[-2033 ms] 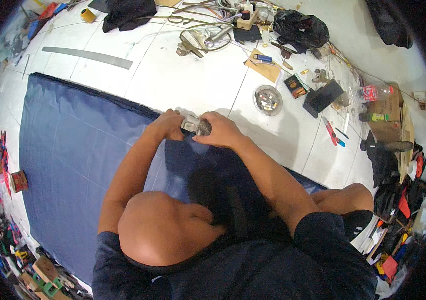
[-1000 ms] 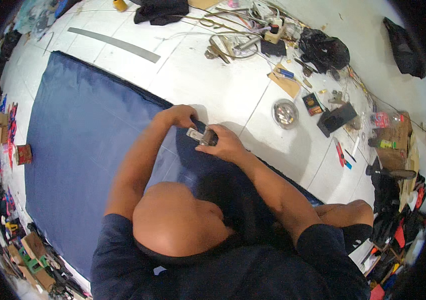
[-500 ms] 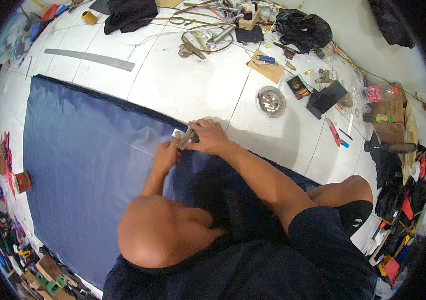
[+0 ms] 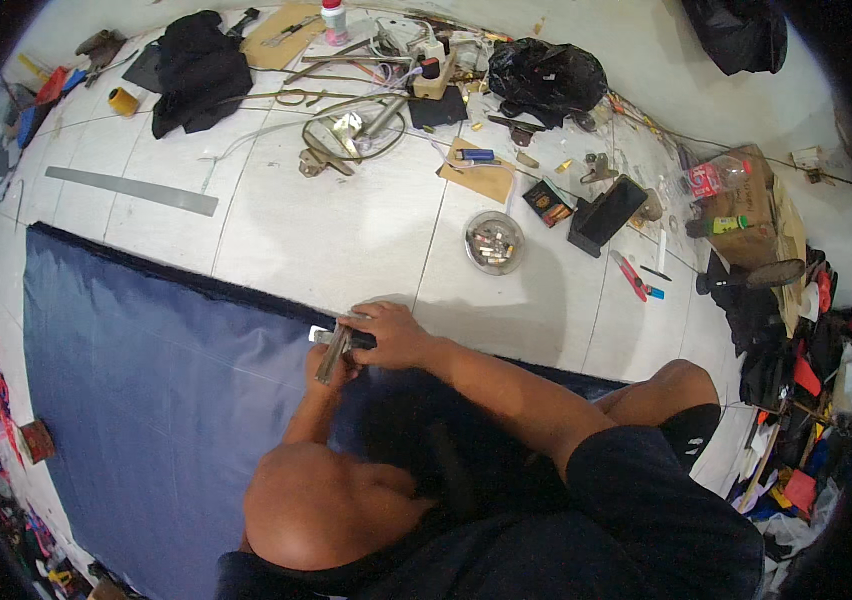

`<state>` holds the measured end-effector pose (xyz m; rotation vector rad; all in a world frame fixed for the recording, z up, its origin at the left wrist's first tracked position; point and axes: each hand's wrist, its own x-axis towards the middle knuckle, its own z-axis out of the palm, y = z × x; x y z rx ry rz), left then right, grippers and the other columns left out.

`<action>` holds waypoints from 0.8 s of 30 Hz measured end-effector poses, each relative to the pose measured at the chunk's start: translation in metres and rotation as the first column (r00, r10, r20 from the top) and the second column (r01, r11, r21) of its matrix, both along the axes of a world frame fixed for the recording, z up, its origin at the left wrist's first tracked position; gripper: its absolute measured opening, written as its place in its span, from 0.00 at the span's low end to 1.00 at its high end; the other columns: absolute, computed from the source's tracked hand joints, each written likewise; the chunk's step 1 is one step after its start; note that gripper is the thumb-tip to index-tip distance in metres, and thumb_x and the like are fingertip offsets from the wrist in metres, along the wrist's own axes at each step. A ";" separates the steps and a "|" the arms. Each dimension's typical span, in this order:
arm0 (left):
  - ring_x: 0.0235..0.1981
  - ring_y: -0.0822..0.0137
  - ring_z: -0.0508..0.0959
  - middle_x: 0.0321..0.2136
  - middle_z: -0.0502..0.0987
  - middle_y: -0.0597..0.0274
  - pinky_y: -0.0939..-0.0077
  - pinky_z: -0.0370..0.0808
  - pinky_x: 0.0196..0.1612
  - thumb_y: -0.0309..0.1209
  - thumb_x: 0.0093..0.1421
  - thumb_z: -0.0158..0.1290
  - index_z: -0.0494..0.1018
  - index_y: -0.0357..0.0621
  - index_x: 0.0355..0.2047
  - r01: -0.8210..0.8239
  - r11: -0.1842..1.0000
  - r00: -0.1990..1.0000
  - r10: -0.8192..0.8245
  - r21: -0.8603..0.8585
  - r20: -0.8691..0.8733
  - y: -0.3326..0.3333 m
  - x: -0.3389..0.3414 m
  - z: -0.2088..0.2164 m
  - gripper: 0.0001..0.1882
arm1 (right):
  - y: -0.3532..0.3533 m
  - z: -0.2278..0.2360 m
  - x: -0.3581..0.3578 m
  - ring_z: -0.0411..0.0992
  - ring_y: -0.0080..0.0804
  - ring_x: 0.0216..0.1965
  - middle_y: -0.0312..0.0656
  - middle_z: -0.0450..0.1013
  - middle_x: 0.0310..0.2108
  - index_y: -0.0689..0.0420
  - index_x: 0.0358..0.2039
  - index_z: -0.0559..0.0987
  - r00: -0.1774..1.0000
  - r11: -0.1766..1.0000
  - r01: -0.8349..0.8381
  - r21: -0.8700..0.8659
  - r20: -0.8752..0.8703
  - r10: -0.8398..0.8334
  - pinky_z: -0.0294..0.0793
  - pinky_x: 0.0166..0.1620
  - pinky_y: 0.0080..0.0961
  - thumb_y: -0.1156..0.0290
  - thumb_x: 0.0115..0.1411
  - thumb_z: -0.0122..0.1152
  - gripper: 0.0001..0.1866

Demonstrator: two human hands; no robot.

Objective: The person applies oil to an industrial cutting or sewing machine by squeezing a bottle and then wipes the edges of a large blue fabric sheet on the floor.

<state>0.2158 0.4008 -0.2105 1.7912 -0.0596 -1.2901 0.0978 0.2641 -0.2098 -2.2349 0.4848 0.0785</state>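
Note:
A stack of navy blue fabric (image 4: 146, 370) lies on white tiles, with a thick dark layered edge (image 4: 186, 284) along its far side. At that edge both my hands are closed around a metal bulldog clip (image 4: 332, 358), whose bar points toward me. My left hand (image 4: 315, 367) grips it from the near left, its fingers partly hidden behind the clip. My right hand (image 4: 391, 334) comes from the right, thumb and fingers on the clip's other side. Whether the jaws bite the fabric is hidden by my fingers.
Beyond the fabric lie a steel ruler (image 4: 131, 190), a glass ashtray (image 4: 494, 243), a dark phone-like block (image 4: 607, 215), a red cutter (image 4: 630, 277) and another bulldog clip (image 4: 324, 163). A black plastic bag (image 4: 546, 78) and a bottle (image 4: 716, 178) stand farther off.
The view has tipped, so the scene sits lower and further left. The clip has turned in my hands, its bar now steeper, and my hands stay together at the fabric edge.

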 end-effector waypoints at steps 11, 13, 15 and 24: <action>0.18 0.68 0.75 0.24 0.77 0.61 0.73 0.71 0.19 0.46 0.66 0.52 0.76 0.39 0.34 -0.069 0.996 0.987 0.075 0.048 -0.143 -0.017 -0.003 0.011 0.19 | 0.005 -0.005 -0.013 0.60 0.54 0.64 0.48 0.63 0.63 0.43 0.61 0.73 0.998 0.996 0.055 -0.066 0.045 -0.052 0.56 0.63 0.58 0.45 0.52 0.64 0.36; 0.20 0.69 0.76 0.23 0.77 0.60 0.74 0.72 0.20 0.45 0.67 0.53 0.75 0.39 0.33 -0.098 0.994 0.993 0.100 0.043 -0.055 -0.007 -0.010 0.003 0.19 | 0.000 0.007 -0.005 0.60 0.55 0.64 0.50 0.63 0.63 0.44 0.63 0.70 0.994 0.995 -0.087 -0.051 -0.074 0.083 0.57 0.62 0.59 0.44 0.53 0.63 0.38; 0.20 0.68 0.77 0.21 0.77 0.59 0.74 0.73 0.20 0.45 0.66 0.54 0.75 0.38 0.33 -0.104 0.993 0.994 0.102 -0.054 -0.046 -0.003 -0.001 -0.009 0.19 | -0.020 0.003 0.007 0.62 0.57 0.63 0.55 0.63 0.62 0.45 0.67 0.64 0.977 0.977 -0.208 -0.052 -0.068 0.204 0.61 0.62 0.57 0.40 0.55 0.62 0.42; 0.57 0.42 0.67 0.58 0.66 0.40 0.50 0.65 0.59 0.48 0.54 0.64 0.66 0.36 0.57 0.233 0.818 0.304 -0.575 0.526 0.759 0.056 0.003 0.026 0.38 | -0.186 0.163 -0.048 0.73 0.50 0.49 0.50 0.74 0.46 0.52 0.56 0.73 0.876 0.812 -0.462 -0.358 -0.324 0.356 0.73 0.49 0.47 0.46 0.58 0.64 0.31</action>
